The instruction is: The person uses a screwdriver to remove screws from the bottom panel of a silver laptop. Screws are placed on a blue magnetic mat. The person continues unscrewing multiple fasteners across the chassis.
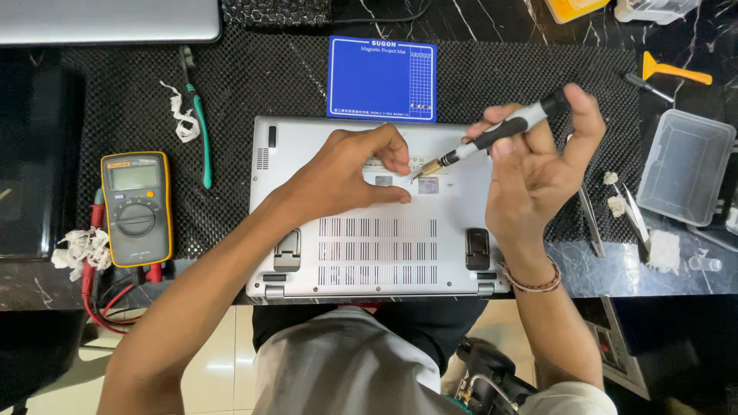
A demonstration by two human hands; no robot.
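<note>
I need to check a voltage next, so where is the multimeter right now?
In the head view, the yellow multimeter lies on the black mat, left of the upturned silver laptop, with its red leads beneath it.

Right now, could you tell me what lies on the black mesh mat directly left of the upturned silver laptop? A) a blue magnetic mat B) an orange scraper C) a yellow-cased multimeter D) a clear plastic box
C: the yellow-cased multimeter lies left of the upturned silver laptop.

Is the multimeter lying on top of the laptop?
No, the yellow multimeter lies on the black mat, left of the upturned laptop and apart from it.
</note>
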